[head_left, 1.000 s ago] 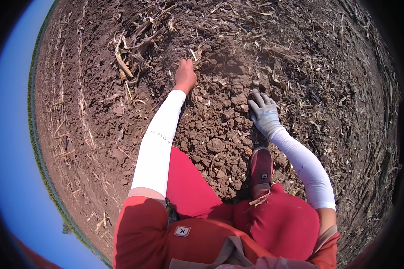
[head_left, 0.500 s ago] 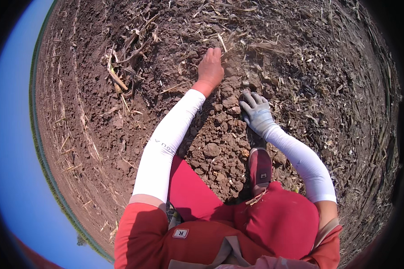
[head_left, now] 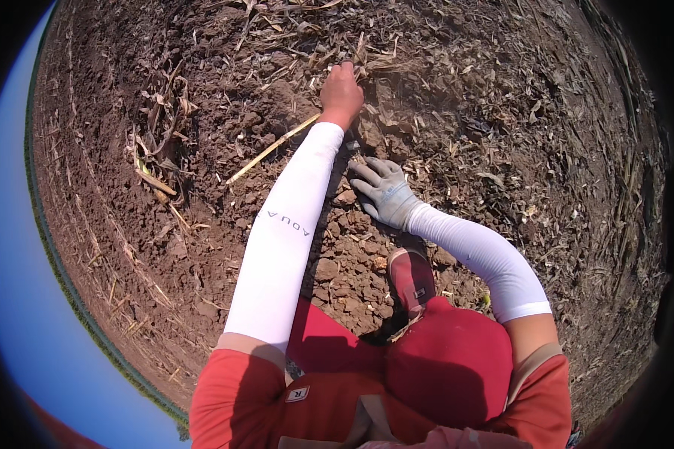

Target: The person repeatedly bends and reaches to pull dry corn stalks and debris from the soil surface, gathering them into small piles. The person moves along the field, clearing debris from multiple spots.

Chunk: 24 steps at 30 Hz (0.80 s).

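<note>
My bare left hand (head_left: 342,96) reaches out to the crumbly brown soil, with its fingers curled closed near dry leaf scraps. What its fingertips hold, if anything, is hidden. A pale yellow stalk (head_left: 271,150) slants down and left from behind that wrist; I cannot tell whether the hand has hold of it. Closer to me and to the right, my right hand (head_left: 386,191) wears a grey glove. Its fingers are spread and touch the clods (head_left: 346,198).
My red shoe (head_left: 411,279) stands on the soil just below the gloved hand, with my bent red-clad knee (head_left: 451,352) behind it. Dry husks and stalks (head_left: 159,142) lie heaped at the left. Chopped plant litter (head_left: 502,161) covers the ground at the right.
My right hand has shifted left, closer to the left hand. The left hand is slightly farther out. The stalk by the left wrist now shows longer and at a steeper slant.
</note>
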{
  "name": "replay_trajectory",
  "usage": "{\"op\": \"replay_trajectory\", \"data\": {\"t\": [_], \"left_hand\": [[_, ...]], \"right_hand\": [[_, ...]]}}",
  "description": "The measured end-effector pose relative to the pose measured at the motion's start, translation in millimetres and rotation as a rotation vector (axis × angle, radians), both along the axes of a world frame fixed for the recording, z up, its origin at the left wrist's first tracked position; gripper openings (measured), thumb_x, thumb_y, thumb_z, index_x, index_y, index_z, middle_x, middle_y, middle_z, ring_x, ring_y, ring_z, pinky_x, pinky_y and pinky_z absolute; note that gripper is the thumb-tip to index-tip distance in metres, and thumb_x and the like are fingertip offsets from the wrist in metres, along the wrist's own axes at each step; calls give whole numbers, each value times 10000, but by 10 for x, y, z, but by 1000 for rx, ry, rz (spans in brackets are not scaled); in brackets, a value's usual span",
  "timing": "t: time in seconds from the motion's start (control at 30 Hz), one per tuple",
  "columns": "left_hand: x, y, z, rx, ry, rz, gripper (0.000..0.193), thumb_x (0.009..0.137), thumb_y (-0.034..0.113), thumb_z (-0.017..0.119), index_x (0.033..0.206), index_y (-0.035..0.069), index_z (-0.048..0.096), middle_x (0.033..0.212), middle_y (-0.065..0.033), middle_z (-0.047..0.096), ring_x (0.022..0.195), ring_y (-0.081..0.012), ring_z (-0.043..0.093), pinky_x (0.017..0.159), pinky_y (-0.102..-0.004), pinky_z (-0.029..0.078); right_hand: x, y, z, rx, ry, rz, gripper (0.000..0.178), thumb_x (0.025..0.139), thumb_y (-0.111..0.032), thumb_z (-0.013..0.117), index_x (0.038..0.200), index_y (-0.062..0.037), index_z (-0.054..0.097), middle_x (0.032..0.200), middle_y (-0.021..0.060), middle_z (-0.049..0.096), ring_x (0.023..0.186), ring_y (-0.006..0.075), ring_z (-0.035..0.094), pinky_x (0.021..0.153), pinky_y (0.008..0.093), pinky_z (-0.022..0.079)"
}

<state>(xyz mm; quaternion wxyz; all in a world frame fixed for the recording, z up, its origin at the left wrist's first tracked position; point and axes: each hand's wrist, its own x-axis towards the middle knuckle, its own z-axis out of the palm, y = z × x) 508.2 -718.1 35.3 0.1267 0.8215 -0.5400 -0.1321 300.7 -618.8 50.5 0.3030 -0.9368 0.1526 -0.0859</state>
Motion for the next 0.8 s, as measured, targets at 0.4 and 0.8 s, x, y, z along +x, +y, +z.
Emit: {"op": "replay_trajectory", "data": {"t": [0.4, 0.8], "left_hand": [[24, 75, 344, 71, 213, 5, 254, 785, 150, 694, 954, -20, 609, 908, -246, 665, 894, -430, 626, 805, -470, 498], [-519, -156, 243, 95, 272, 255, 264, 780, 203, 652, 980, 31, 662, 918, -210, 696, 883, -401, 661, 794, -455, 510]], "right_hand": [[-27, -6, -10, 68, -67, -55, 473, 734, -255, 675, 1183, -126, 604, 1378, 83, 503, 1301, 313, 427, 1099, 460, 316], [-122, -33, -132, 111, -34, -47, 449, 742, -266, 676, 1168, -141, 612, 1351, 63, 504, 1259, 306, 442, 991, 496, 406]]}}
